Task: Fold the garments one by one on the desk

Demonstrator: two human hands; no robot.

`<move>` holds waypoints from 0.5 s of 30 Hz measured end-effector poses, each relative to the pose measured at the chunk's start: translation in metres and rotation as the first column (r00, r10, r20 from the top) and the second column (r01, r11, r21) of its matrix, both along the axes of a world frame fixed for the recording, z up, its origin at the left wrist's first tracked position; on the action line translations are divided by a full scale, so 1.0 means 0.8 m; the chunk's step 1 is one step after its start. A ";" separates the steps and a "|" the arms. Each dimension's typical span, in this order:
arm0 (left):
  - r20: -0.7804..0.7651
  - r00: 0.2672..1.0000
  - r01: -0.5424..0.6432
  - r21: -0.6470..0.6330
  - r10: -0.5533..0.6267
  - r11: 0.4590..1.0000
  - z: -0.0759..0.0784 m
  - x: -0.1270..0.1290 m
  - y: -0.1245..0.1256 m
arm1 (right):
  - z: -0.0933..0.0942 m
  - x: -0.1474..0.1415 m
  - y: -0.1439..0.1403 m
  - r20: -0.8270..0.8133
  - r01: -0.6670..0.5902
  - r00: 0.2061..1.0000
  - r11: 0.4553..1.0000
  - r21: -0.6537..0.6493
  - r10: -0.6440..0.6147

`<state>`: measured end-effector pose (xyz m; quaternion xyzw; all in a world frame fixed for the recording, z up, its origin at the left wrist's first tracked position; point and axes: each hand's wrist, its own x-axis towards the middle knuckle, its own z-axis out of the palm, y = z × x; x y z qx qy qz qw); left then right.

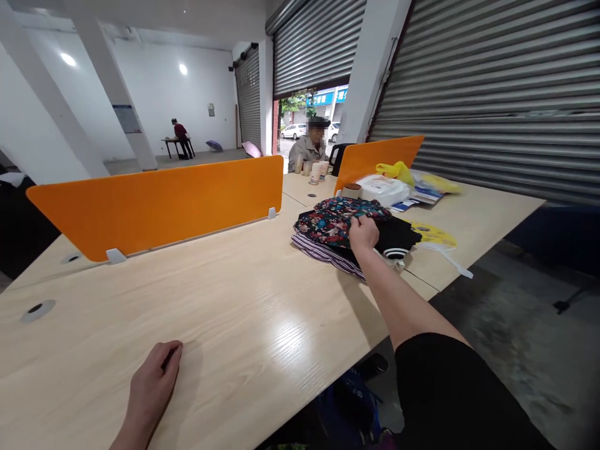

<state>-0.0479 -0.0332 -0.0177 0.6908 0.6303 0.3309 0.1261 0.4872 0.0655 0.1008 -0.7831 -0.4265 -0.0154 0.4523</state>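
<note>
My right hand (363, 232) reaches out to a pile of folded clothes, its fingers closed on a dark floral garment (323, 222) at the top. Under and beside that lie a black garment with white stripes at its edge (398, 237) and a purple-and-white striped garment (323, 251). My left hand (154, 378) rests on the wooden table (225, 312) at the lower left. Its fingers curl in towards the thumb, and nothing shows in them.
Orange dividers (159, 206) stand on the table. Right of the clothes lie a yellow fan with a white handle (434, 236) and a white plastic-wrapped pack (382, 189). Paper cups (316, 172) stand near a seated person (307, 147). Another person (181, 134) stands far back.
</note>
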 end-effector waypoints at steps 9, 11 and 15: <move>0.317 0.923 -0.217 -0.036 0.217 0.975 0.005 0.000 -0.002 | -0.027 -0.256 -0.011 0.141 -0.949 0.024 0.066 -0.307 0.990; 0.446 0.851 -0.287 -0.045 0.277 0.957 0.004 -0.006 -0.002 | -0.048 -0.292 -0.036 0.037 -0.926 -0.184 -0.160 -0.343 0.982; 0.455 0.806 -0.434 0.022 0.378 0.900 0.000 -0.018 -0.001 | -0.076 -0.311 -0.054 0.057 -0.955 -0.051 -0.032 -0.294 0.997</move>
